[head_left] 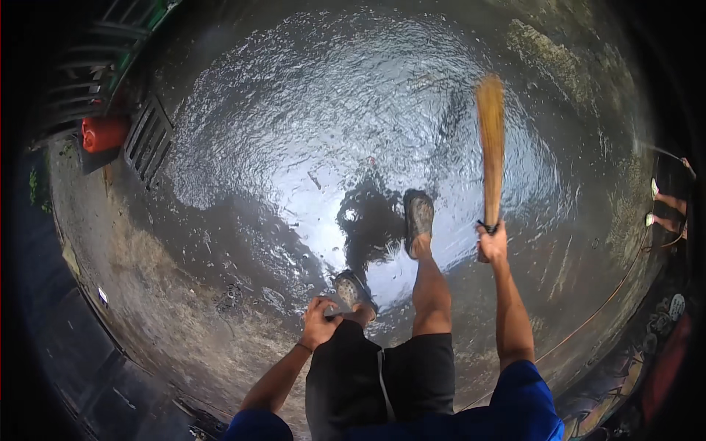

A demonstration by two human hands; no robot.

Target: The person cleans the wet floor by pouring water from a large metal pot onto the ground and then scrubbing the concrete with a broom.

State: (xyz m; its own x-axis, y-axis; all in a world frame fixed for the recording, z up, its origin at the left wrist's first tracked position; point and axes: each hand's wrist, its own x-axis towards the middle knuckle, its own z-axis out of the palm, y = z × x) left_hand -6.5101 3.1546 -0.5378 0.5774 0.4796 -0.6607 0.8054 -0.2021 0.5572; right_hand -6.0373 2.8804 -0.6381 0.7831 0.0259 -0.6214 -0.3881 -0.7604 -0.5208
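While wet ground [294, 132] is stood on:
broom: broom [490, 140] is straw-coloured, bristles fanned, pointed away
right hand: right hand [492, 242] is clenched round its handle
left hand: left hand [319, 322] is loosely curled, nothing held

This is an outdoor yard or paved courtyard, not a room: the rough grey concrete ground [220, 294] is awash with a shining sheet of water [331, 132] that mirrors the bright sky. A dark metal drain grate [149, 140] is set into the ground at the left, just beside a red plastic container [104, 133]. A thin hose line [588, 323] curves across the wet concrete at the right. The person standing here wears rubber sandals [419, 217] in the water and holds a long straw-coloured bundle broom [490, 140]. Another person's bare legs [668, 209] stand at the far right edge.
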